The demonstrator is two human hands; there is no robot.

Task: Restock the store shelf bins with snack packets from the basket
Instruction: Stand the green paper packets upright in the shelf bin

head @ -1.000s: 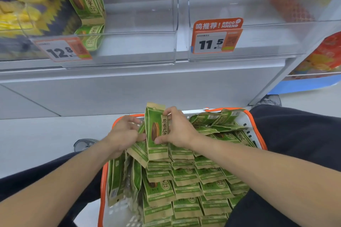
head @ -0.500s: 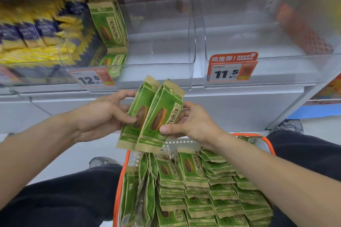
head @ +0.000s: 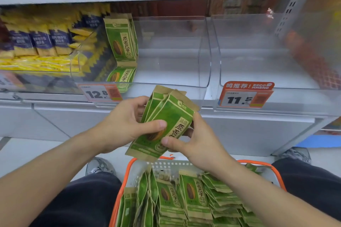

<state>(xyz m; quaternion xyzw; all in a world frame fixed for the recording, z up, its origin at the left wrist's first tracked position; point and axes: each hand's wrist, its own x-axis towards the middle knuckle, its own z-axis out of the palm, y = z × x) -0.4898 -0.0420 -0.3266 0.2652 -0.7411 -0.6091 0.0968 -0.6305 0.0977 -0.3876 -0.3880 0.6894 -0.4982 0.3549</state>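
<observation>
Nearest to us, between our knees, we see the orange-rimmed basket (head: 186, 164) packed with green sunflower seed packets (head: 195, 197), some standing on edge at the left and others overlapping in rows at the right. Above it we hold a small fanned bunch of the same packets (head: 166, 125), tilted with the tops leaning up and to the right. Our left hand (head: 125, 125) grips the bunch from the left, thumb pressed across the front face; our right hand (head: 195, 143) pinches its lower right edge, thumb on the front and fingers behind. Beyond the hands sits a clear shelf bin (head: 173, 51) with a few matching packets (head: 120, 42) upright against its left wall and a 12.8 price tag (head: 99, 94) on its front. To its right we see another clear bin (head: 267, 51) tagged 11.5 (head: 245, 95). To the far left, yellow and navy packets (head: 36, 40) fill a neighbouring bin.
</observation>
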